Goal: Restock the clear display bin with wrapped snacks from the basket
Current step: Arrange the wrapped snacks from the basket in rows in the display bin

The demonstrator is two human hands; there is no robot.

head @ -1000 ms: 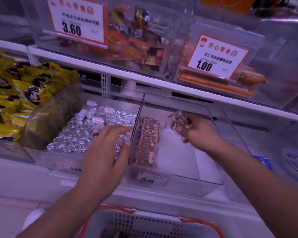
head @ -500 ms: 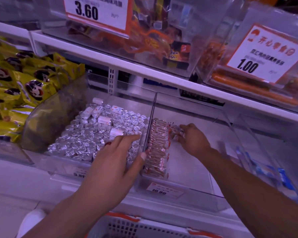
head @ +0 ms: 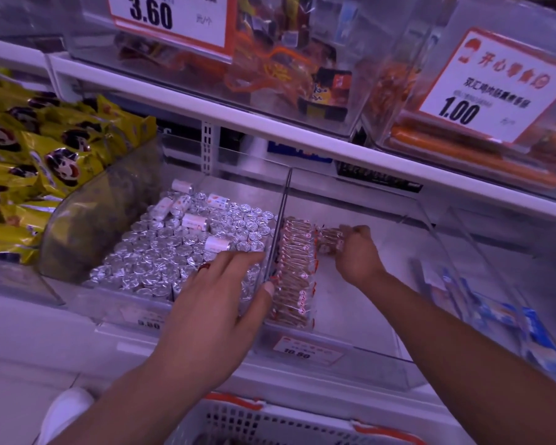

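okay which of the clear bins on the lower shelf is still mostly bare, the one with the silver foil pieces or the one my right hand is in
The one your right hand is in: the clear bin holds a single row of wrapped snacks along its left wall, while the foil bin beside it is packed.

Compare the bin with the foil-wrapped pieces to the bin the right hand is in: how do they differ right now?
The foil bin is packed nearly wall to wall with silver pieces; the clear display bin holds only one row of wrapped snacks along its left wall, the rest of its floor bare. The left hand rests on the foil bin's pieces, thumb at the divider; the right hand grips snacks inside the display bin. Both are clear, with front price tags.
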